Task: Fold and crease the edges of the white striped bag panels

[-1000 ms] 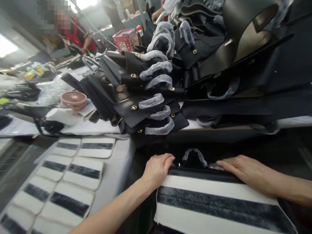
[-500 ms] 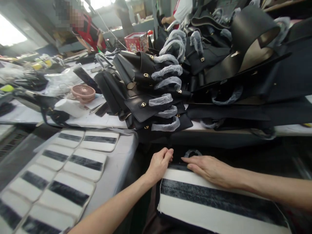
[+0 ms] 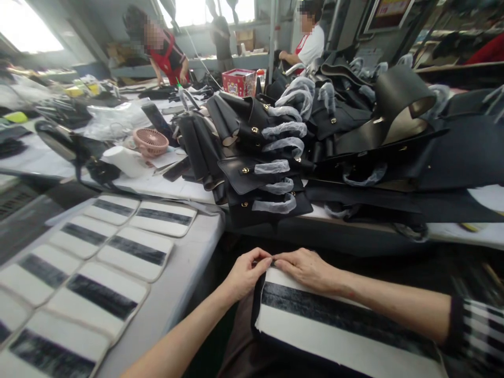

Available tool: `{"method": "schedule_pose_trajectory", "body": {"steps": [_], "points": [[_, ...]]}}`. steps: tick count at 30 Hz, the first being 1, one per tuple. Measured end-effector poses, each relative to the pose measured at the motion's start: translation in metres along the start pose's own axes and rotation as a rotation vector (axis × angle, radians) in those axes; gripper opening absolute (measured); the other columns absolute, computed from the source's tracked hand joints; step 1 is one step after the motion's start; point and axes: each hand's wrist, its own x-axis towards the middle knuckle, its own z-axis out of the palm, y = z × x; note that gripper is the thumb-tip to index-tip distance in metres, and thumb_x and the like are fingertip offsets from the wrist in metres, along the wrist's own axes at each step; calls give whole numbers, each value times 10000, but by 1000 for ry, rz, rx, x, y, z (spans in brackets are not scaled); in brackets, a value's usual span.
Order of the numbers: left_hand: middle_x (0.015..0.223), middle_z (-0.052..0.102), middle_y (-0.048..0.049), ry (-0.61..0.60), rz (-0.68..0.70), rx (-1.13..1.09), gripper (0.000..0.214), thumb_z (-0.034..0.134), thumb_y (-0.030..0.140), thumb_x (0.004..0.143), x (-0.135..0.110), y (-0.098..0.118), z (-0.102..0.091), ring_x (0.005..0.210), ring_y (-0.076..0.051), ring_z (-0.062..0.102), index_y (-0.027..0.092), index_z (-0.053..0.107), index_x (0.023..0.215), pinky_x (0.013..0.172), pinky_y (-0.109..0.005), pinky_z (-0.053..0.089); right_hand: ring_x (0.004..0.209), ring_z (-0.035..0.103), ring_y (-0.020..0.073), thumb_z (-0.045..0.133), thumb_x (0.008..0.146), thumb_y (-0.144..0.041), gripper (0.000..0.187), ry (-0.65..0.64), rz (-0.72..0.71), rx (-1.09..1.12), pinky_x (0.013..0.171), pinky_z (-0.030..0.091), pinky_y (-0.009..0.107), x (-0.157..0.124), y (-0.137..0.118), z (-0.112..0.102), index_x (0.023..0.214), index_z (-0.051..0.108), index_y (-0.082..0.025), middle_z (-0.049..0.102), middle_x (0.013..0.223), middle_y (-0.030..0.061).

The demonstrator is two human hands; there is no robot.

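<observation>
A white panel with a wide black stripe (image 3: pixel 315 328) lies across my lap on top of a black leather bag piece (image 3: pixel 258 299), whose dark edge shows around it. My left hand (image 3: pixel 250 269) pinches the black edge at the upper left corner, thumb against fingertips. Close beside it, my right hand (image 3: pixel 309 269) rests on the top edge, its fingers together and fingertips gripping the same corner. The two hands nearly touch. The right forearm covers part of the white panel's upper side.
Several similar striped white panels (image 3: pixel 137 247) lie in rows on a grey-covered table (image 3: pixel 185 262) at left. Beyond stands a bench piled with black handbags (image 3: pixel 255 178) with plastic-wrapped handles. A pink fan (image 3: pixel 150 143) and a white roll (image 3: pixel 125 160) sit there. Several people (image 3: pixel 169 60) work behind.
My right hand has slid left along the top edge to meet my left hand at the corner. The head view has shifted, showing more of the room behind.
</observation>
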Motion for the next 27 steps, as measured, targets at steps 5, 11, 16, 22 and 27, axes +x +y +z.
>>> {"method": "schedule_pose_trajectory", "body": {"steps": [5,11,16,22,27], "points": [[829,624,9,-2,2,62,232,558,413,910,-1,4,1,741,-141,527,197,641,936,637,-240,386,815,687,240,336,1020,-412,398,2,-65,-148,671,409,304,4,-1,3,1112,684,-241,741,934,59],[815,627,13,-46,-23,141,230,535,412,916,2,9,-6,685,-130,519,199,622,912,586,-238,364,803,678,235,327,1032,-405,409,-66,-117,-196,692,413,302,12,-1,3,1001,676,-193,725,903,76],[827,631,6,-75,-49,124,219,531,402,916,3,11,-7,715,-140,546,198,610,920,596,-237,383,831,679,245,337,1028,-399,426,-101,-142,-171,731,429,312,18,-2,0,958,693,-174,728,914,90],[855,622,13,-68,65,286,137,508,310,927,4,22,-6,782,-148,562,222,613,933,684,-250,405,838,685,239,359,1011,-366,387,-138,-127,-70,741,430,303,9,0,-15,1134,685,-196,738,946,84],[831,622,6,-232,109,444,107,566,298,881,17,37,-17,766,-158,563,215,631,900,659,-244,403,741,666,210,384,989,-352,375,-140,-114,2,683,410,280,2,1,-20,1234,645,-241,736,862,43]]}}
